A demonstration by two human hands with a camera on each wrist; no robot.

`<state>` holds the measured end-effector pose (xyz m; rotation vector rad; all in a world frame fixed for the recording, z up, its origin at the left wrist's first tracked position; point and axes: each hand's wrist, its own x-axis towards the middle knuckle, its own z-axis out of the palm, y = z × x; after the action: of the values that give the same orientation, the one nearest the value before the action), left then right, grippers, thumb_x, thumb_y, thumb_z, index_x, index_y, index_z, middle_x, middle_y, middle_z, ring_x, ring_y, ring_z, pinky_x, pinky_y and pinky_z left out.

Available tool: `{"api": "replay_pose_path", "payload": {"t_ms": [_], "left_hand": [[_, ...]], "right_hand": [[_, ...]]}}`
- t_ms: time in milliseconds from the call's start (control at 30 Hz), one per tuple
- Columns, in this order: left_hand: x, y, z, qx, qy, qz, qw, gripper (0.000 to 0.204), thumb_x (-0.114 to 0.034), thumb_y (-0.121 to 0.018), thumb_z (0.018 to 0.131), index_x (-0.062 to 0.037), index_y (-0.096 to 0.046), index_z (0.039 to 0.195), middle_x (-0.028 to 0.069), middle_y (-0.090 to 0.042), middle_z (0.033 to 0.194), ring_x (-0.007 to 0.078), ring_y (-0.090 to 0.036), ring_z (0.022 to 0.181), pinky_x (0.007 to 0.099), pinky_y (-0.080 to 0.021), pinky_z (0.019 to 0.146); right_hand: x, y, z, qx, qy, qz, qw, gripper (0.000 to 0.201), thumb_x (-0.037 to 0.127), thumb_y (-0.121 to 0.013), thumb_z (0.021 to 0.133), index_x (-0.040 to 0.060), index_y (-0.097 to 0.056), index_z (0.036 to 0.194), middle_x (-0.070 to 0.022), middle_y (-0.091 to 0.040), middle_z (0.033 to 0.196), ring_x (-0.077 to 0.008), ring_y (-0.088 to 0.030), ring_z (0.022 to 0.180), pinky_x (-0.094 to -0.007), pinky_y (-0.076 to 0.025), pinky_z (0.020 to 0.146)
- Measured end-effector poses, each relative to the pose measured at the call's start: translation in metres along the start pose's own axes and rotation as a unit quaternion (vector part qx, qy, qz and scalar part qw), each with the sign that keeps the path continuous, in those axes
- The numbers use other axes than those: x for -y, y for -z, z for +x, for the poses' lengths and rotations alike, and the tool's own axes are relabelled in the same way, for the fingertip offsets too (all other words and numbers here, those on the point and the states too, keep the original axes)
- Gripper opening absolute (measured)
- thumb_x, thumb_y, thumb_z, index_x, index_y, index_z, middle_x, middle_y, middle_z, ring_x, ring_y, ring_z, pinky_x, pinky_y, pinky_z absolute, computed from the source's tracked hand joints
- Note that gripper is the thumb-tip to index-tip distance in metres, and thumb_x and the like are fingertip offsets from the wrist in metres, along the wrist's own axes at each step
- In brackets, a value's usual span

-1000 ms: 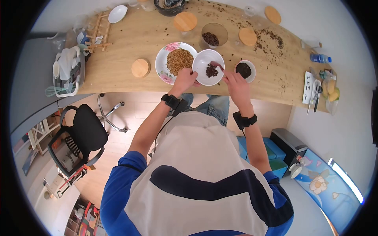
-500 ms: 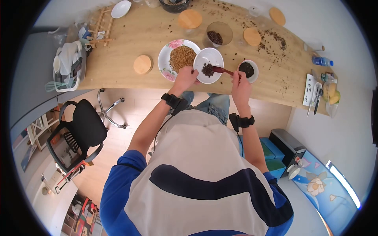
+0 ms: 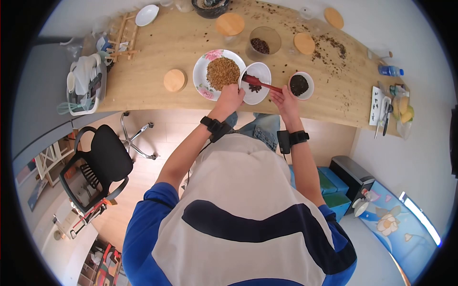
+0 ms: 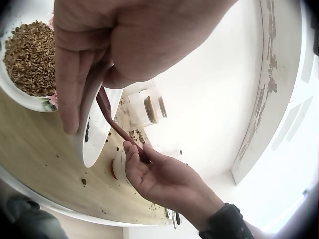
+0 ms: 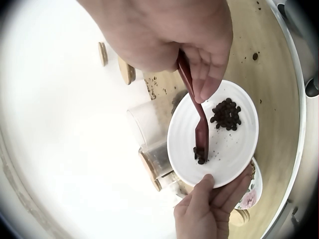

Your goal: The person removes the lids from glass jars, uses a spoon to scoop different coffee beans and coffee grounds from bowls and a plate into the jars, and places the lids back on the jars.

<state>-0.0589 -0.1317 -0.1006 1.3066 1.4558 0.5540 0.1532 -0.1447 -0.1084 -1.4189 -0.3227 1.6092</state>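
In the head view the left hand point(image 3: 229, 101) grips the rim of a white bowl point(image 3: 260, 97), which is tilted beside a floral plate point(image 3: 200, 89) of brown grain. The right hand point(image 3: 287, 106) pinches the handle of a dark red spoon point(image 3: 265, 85). In the right wrist view the spoon's scoop point(image 5: 201, 142) lies inside the bowl point(image 5: 184, 149), with a few dark beans at its tip. More dark beans point(image 5: 227, 115) sit in a small pile beside it. In the left wrist view the bowl point(image 4: 97, 134) is seen nearly edge-on, the left thumb and fingers on opposite sides.
Right of the bowl stands a cup point(image 3: 299, 86) of dark bits. Behind are a clear container point(image 3: 265, 42) with beans and wooden lids point(image 3: 304, 43). Scattered dark bits point(image 3: 329, 47) lie at the back right. A round wooden lid point(image 3: 174, 80) is left of the plate.
The bowl has gone from nearly level to tilted. The spoon has moved left across the bowl, towards the left hand, and the right hand has turned over with its palm more visible.
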Motion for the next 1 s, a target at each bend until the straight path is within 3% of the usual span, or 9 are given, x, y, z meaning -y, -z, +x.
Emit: {"api": "replay_pose_path", "payload": {"t_ms": [467, 533, 700, 800, 867, 900, 967, 1000], "left_hand": [[-0.011, 0.004, 0.000, 0.046, 0.034, -0.049, 0.997, 0.028, -0.009, -0.047, 0.083, 0.0162, -0.056, 0.076, 0.0226, -0.062, 0.065, 0.0270, -0.066, 0.058, 0.0321, -0.055, 0.054], [-0.004, 0.002, 0.004, 0.062, 0.079, -0.160, 0.982, 0.027, -0.008, -0.046, 0.084, 0.0169, -0.055, 0.076, 0.0223, -0.063, 0.070, 0.0268, -0.066, 0.061, 0.0315, -0.056, 0.055], [0.011, 0.000, 0.012, 0.080, 0.093, -0.205, 0.971, 0.026, -0.006, -0.045, 0.084, 0.0178, -0.054, 0.078, 0.0221, -0.063, 0.073, 0.0261, -0.067, 0.064, 0.0309, -0.057, 0.056], [0.011, 0.001, 0.012, 0.083, 0.103, -0.228, 0.965, 0.026, -0.006, -0.045, 0.085, 0.0180, -0.054, 0.080, 0.0221, -0.063, 0.075, 0.0259, -0.067, 0.064, 0.0308, -0.057, 0.056], [0.010, 0.002, 0.013, 0.084, 0.108, -0.232, 0.963, 0.026, -0.006, -0.045, 0.085, 0.0180, -0.054, 0.081, 0.0221, -0.063, 0.076, 0.0261, -0.067, 0.064, 0.0307, -0.057, 0.056], [0.009, 0.003, 0.013, 0.086, 0.107, -0.233, 0.963, 0.026, -0.006, -0.045, 0.085, 0.0183, -0.054, 0.082, 0.0224, -0.063, 0.076, 0.0261, -0.067, 0.064, 0.0305, -0.057, 0.056], [0.009, 0.003, 0.014, 0.087, 0.103, -0.233, 0.963, 0.026, -0.005, -0.044, 0.085, 0.0187, -0.054, 0.082, 0.0227, -0.063, 0.077, 0.0261, -0.067, 0.065, 0.0303, -0.057, 0.056], [0.009, 0.003, 0.014, 0.087, 0.099, -0.240, 0.962, 0.026, -0.005, -0.044, 0.085, 0.0192, -0.054, 0.083, 0.0230, -0.063, 0.077, 0.0263, -0.067, 0.065, 0.0303, -0.057, 0.056]], "right_hand": [[-0.008, 0.022, 0.001, 0.065, -0.016, 0.066, 0.996, 0.029, 0.029, -0.045, 0.094, 0.0019, -0.052, 0.100, -0.0152, -0.062, 0.095, -0.0186, -0.060, 0.084, -0.0297, -0.049, 0.078], [-0.006, 0.025, 0.001, 0.062, -0.014, 0.073, 0.995, 0.030, 0.030, -0.045, 0.094, 0.0017, -0.053, 0.101, -0.0144, -0.062, 0.095, -0.0181, -0.060, 0.084, -0.0291, -0.049, 0.078], [0.016, 0.027, -0.002, 0.068, -0.002, 0.087, 0.994, 0.033, 0.031, -0.045, 0.094, 0.0008, -0.053, 0.104, -0.0126, -0.063, 0.094, -0.0170, -0.059, 0.084, -0.0282, -0.048, 0.079], [0.044, 0.013, -0.003, 0.041, 0.033, 0.099, 0.994, 0.033, 0.030, -0.043, 0.094, 0.0000, -0.053, 0.102, -0.0158, -0.063, 0.092, -0.0197, -0.061, 0.083, -0.0308, -0.049, 0.078], [0.060, 0.003, 0.000, 0.054, 0.114, 0.088, 0.988, 0.032, 0.029, -0.043, 0.095, -0.0012, -0.053, 0.102, -0.0156, -0.063, 0.092, -0.0195, -0.060, 0.085, -0.0310, -0.049, 0.078], [0.067, -0.003, 0.001, 0.054, 0.115, 0.089, 0.988, 0.032, 0.029, -0.043, 0.095, -0.0012, -0.053, 0.102, -0.0156, -0.063, 0.092, -0.0195, -0.060, 0.085, -0.0310, -0.049, 0.078], [0.079, -0.020, 0.000, 0.017, 0.199, 0.017, 0.980, 0.033, 0.027, -0.042, 0.095, -0.0038, -0.052, 0.102, -0.0158, -0.062, 0.094, -0.0189, -0.060, 0.086, -0.0304, -0.049, 0.078], [0.082, -0.026, 0.002, 0.018, 0.201, 0.018, 0.979, 0.033, 0.027, -0.042, 0.095, -0.0038, -0.052, 0.102, -0.0158, -0.062, 0.094, -0.0189, -0.060, 0.086, -0.0304, -0.049, 0.078]]}}
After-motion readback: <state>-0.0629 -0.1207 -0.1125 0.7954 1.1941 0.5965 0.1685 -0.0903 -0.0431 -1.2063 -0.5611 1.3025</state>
